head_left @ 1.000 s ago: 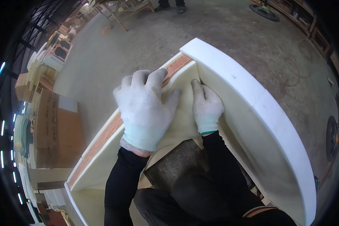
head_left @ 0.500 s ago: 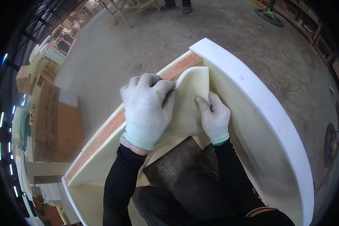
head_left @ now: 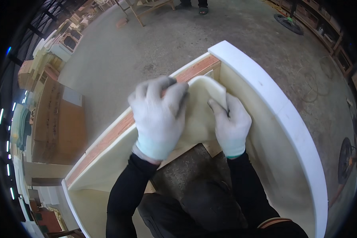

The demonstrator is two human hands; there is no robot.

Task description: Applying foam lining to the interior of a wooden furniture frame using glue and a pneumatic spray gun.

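Brown cardboard box [head_left: 59, 125] left of wooden rail [head_left: 198, 68]. Left hand [head_left: 158, 113], white-gloved, over rail, curled and blurred at edge of cream foam sheet [head_left: 201, 99]; cannot tell whether grip closes on it. Cream foam sheet just right of rail, upper edge curving. Right hand [head_left: 232, 123], gloved, right of rail, grip closed on sheet's corner. White curved border [head_left: 291, 123] farther right, meeting rail's far end. Black wheel [head_left: 345, 160] well right of rail.

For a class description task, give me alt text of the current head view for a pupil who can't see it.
A white-gloved right hand pinches the edge of a cream, foam-like sheet, while the white-gloved left hand is at a reddish wooden strip. A curved white rim runs along the right.
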